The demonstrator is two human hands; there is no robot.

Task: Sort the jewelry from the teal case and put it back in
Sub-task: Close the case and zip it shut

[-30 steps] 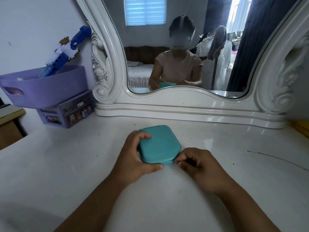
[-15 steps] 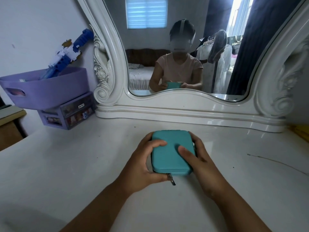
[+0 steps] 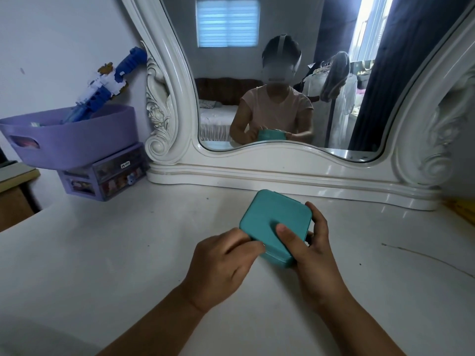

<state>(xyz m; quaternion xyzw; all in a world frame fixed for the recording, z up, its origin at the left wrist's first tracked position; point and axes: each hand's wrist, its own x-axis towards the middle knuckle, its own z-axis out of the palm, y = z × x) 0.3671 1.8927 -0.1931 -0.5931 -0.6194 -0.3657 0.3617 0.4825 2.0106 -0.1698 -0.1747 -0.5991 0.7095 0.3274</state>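
The teal case (image 3: 276, 224) is closed, tilted just above the white table (image 3: 128, 253) near its middle. The right hand (image 3: 312, 249) is clamped on its right side with the thumb flat on the lid, likely to steady it, while the left hand (image 3: 222, 262) pinches the near-left edge, probably at the zipper, though the pull is hidden. Behind stands an ornate mirror (image 3: 282, 170), with a purple basket (image 3: 74, 142) on small drawers (image 3: 102, 176) at the left.
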